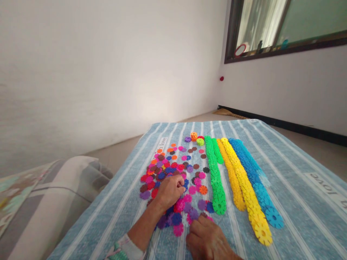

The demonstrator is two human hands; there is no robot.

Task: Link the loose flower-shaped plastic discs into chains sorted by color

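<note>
My left hand (170,189) reaches into a spread pile of notched plastic snowflake discs (154,169), coloured pink, purple, brown, red, orange and dark blue. Its fingers are curled together, and whatever they pinch is hidden. At the pile's near edge is my right hand (207,239), also closed, knuckles up; its fingertips are out of sight beside a purple disc (194,214). Just right of the pile lies a long overlapping row of green discs (215,169), with a shorter green row (218,151) alongside.
Farther right lie yellow disc rows (245,184) and blue disc rows (252,173). Small stacks, including an orange one (193,136), stand at the back. A striped blue cloth (108,216) covers the surface. Folded fabric (62,191) lies left; a white wall (108,72) rises behind.
</note>
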